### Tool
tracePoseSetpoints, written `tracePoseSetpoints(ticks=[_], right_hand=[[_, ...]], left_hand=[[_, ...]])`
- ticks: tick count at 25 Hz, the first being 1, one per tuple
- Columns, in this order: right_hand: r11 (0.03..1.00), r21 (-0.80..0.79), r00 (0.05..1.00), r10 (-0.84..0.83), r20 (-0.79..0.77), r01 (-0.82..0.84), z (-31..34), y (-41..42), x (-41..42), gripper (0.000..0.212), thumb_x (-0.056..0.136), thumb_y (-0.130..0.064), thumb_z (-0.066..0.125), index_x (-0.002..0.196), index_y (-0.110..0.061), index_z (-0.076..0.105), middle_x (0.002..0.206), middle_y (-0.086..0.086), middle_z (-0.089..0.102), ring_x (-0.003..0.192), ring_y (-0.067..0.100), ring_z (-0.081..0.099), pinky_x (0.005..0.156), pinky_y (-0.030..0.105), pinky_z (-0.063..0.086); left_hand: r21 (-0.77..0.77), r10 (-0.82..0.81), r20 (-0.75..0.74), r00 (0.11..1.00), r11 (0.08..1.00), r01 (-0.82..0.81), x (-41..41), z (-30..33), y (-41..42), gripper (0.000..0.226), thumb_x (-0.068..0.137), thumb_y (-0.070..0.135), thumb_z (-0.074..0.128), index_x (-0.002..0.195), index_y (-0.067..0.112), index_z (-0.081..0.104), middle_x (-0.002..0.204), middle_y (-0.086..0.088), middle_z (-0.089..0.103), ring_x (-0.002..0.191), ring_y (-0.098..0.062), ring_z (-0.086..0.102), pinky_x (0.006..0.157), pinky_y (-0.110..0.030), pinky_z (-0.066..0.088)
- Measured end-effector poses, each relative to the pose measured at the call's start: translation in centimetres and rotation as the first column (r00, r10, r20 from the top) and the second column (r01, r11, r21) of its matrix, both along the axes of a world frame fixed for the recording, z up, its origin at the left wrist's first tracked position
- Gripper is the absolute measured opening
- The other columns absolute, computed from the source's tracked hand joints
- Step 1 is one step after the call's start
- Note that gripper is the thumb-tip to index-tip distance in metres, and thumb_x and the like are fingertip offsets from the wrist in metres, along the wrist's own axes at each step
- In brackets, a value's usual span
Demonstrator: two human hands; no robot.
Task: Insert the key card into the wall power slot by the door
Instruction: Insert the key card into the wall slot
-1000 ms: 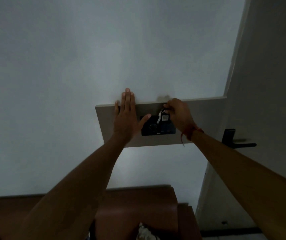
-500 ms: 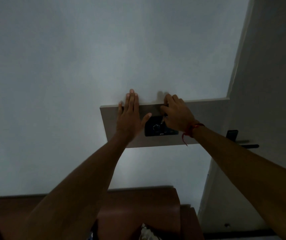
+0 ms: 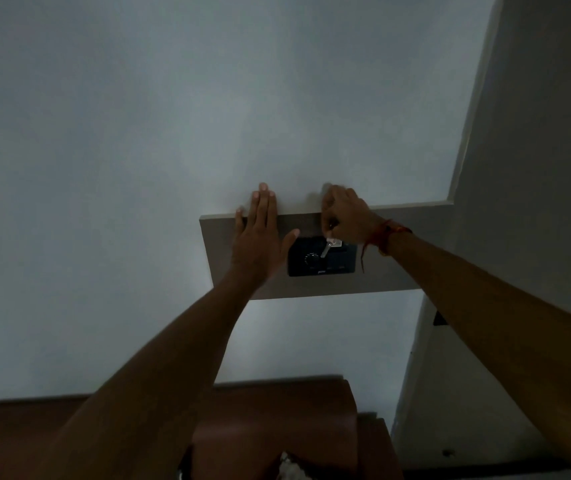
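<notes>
A black switch panel (image 3: 322, 263) with a round dial sits on a grey-brown wall board (image 3: 398, 271) left of the door. My right hand (image 3: 346, 216) is above the panel's top edge, fingers pinched on the key tag; a small white tag and a silver key (image 3: 327, 249) hang from it in front of the panel. The card itself is hidden by my fingers. My left hand (image 3: 260, 237) lies flat on the board just left of the panel, fingers spread, thumb touching the panel's corner.
The room is dim. The door (image 3: 536, 168) stands at the right, with a dark handle plate (image 3: 438, 320) partly behind my right forearm. A brown wooden headboard or cabinet (image 3: 277, 420) runs along the bottom below the board.
My right hand rose from covering the panel to above its top edge, and the key and tag now dangle in view. The left hand stayed flat on the board.
</notes>
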State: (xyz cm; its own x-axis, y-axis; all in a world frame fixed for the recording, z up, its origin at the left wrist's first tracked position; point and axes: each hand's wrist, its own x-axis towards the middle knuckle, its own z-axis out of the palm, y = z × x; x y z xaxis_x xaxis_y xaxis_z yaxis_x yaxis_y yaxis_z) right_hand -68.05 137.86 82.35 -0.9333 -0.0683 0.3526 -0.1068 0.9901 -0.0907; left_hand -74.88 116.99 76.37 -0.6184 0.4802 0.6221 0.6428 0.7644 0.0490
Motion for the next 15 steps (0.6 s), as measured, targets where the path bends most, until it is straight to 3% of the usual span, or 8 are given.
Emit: tracePoseSetpoints(ticks=[2,5,7,9,12,15], right_hand=[[0.999,-0.002,0.998,0.044,-0.041,-0.044,-0.7,0.4,0.6,0.013,0.072,-0.023,0.074,0.083,-0.019,0.071,0.117,0.010,0.045,0.111,0.031,0.040,0.090,0.042,0.042],[0.960,-0.268,0.991,0.047,-0.124,-0.079,-2.0,0.6,1.9,0.036,0.069,-0.016,0.074,0.103,-0.021,0.066,0.115,0.011,0.043,0.109,0.026,0.040,0.089,0.033,0.041],[0.930,-0.351,0.970,0.023,-0.242,-0.109,-3.1,0.4,2.8,0.036,0.069,-0.009,0.068,0.104,-0.016,0.066,0.112,0.010,0.044,0.103,0.023,0.046,0.086,0.029,0.046],[0.953,-0.294,0.959,-0.011,-0.283,-0.076,-3.7,0.0,3.1,0.024,0.076,-0.005,0.064,0.099,-0.009,0.068,0.107,0.009,0.046,0.095,0.025,0.052,0.077,0.029,0.049],[0.983,-0.181,0.951,-0.063,-0.302,0.007,-3.9,-0.4,2.6,0.018,0.085,-0.003,0.058,0.098,-0.001,0.071,0.098,0.013,0.051,0.088,0.029,0.053,0.065,0.032,0.040],[0.967,-0.255,0.924,-0.104,-0.368,0.008,-4.5,-1.0,2.6,0.022,0.082,0.002,0.059,0.100,0.004,0.070,0.094,0.019,0.056,0.092,0.035,0.052,0.071,0.037,0.045]], left_hand=[[0.003,-0.001,0.007,1.000,1.000,0.001,0.0,0.1,0.0,0.094,0.100,0.066,0.033,0.164,0.004,0.002,0.174,-0.014,-0.006,0.161,-0.028,-0.003,0.129,-0.056,0.008],[0.009,-0.003,0.009,1.000,1.000,0.003,0.0,0.1,0.1,0.093,0.100,0.066,0.028,0.164,0.005,0.002,0.174,-0.014,-0.006,0.161,-0.028,-0.004,0.129,-0.055,0.010],[0.017,0.001,0.020,1.000,1.000,-0.001,0.1,-0.1,0.3,0.093,0.100,0.067,0.027,0.164,0.004,0.004,0.174,-0.014,-0.004,0.161,-0.029,-0.002,0.129,-0.055,0.011],[0.013,0.017,0.015,1.000,1.000,-0.017,0.5,-0.7,0.6,0.094,0.099,0.069,0.026,0.164,0.003,0.007,0.174,-0.015,0.000,0.161,-0.029,-0.001,0.129,-0.056,0.012],[0.019,0.058,-0.017,0.998,0.998,-0.057,0.8,-1.6,1.0,0.094,0.099,0.070,0.026,0.163,0.003,0.011,0.173,-0.016,0.005,0.161,-0.030,0.002,0.129,-0.056,0.013],[0.020,0.081,-0.044,0.996,0.997,-0.080,0.9,-1.9,1.2,0.093,0.100,0.068,0.029,0.163,0.002,0.011,0.173,-0.017,0.006,0.161,-0.031,0.004,0.128,-0.056,0.014]])
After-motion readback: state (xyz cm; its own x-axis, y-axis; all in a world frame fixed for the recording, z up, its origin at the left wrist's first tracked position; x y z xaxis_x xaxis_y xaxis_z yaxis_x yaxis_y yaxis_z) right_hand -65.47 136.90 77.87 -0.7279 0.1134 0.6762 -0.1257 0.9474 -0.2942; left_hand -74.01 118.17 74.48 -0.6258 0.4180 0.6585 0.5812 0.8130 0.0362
